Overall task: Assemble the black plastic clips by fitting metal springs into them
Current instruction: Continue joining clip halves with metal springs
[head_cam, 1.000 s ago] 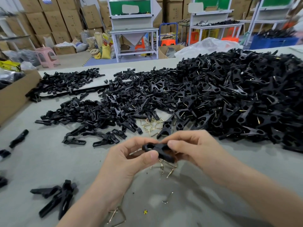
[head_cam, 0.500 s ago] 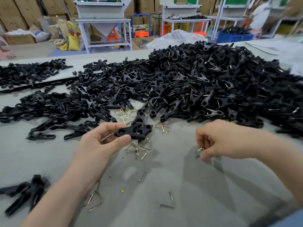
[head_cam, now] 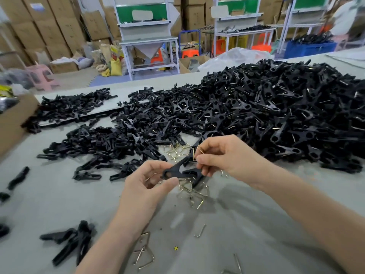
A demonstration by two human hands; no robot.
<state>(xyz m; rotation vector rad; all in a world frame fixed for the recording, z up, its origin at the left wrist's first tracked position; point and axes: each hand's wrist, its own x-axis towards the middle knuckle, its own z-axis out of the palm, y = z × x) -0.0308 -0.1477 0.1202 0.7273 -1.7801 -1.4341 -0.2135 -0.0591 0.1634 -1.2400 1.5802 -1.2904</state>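
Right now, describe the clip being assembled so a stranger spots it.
Find the big heap of black clips. Just in front, the left hand pinches one black clip, the right hand holding a metal spring at it. Only it is held off the table.

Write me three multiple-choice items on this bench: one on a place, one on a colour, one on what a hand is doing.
1. On the table, the biggest heap of clips lies: A at left; B at right; C in the near middle.
2. The crate beyond the table is: A red; B blue; C yellow.
3. The left hand: A lies flat; B hangs empty; C holds a black clip.
Key: 1 B, the heap rises on the right side; 2 B, its wall is blue; 3 C, thumb and fingers pinch the clip.
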